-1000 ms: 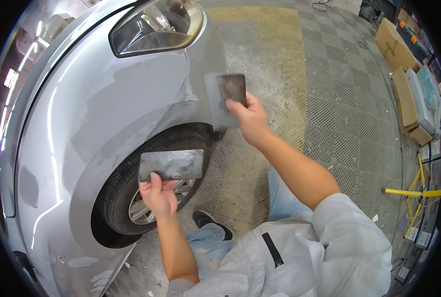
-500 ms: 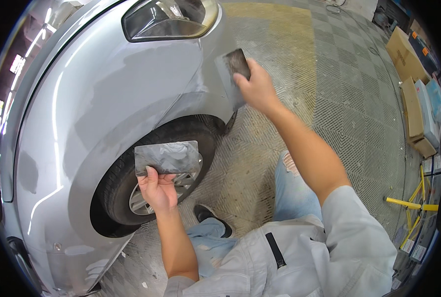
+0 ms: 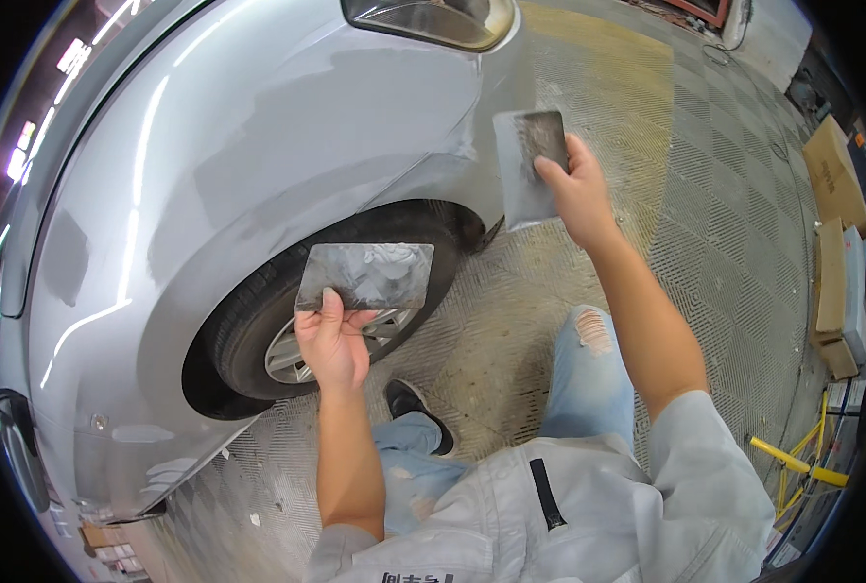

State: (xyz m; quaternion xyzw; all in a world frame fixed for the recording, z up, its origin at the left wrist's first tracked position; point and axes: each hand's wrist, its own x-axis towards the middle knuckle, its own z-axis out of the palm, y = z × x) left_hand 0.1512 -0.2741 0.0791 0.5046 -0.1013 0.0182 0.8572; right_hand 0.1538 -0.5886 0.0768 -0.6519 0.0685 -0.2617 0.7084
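My left hand holds a thin rectangular putty board by its near edge, thumb on top. Grey putty is smeared across its face. The board hovers above the front wheel. In my right hand, gripped between thumb and fingers, is a flat spreader, dark at the thumb side and paler grey at the other edge. It overlaps the edge of the silver car's bumper; whether it touches I cannot tell. Dull grey patches show on the fender, with a smeared patch near the bumper seam.
The car's headlight is at the top. Below lies a ribbed grey floor with a yellowish band. Cardboard boxes and a yellow metal frame stand along the right. My shoe is beside the wheel.
The view has shifted, so the car sits farther right and higher. My right hand has tilted the spreader, showing more of its face, and drawn it slightly nearer me. Both grips are unchanged.
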